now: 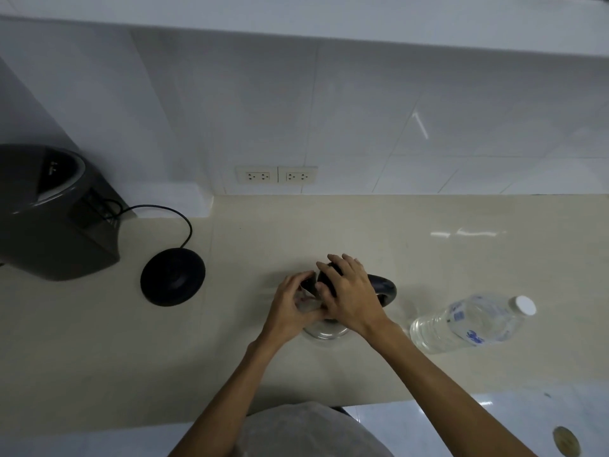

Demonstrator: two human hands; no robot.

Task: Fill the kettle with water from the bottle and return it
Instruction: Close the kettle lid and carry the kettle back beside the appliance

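The kettle (326, 331) stands on the beige counter (428, 258), mostly hidden under both hands; its steel body shows below them and its black handle (385, 288) sticks out to the right. My right hand (349, 291) lies over the black lid (324, 275). My left hand (293, 301) grips the kettle's rim on the left side. A clear plastic water bottle (471, 321) with a white cap (524, 305) stands capped to the right of the kettle. The round black kettle base (173, 276) sits to the left, apart from the kettle.
A dark grey appliance (56, 209) stands at the far left, with a black cord (164, 216) running to the base. Two double wall sockets (276, 175) are on the white tiled wall behind. The counter's front edge is close to my body.
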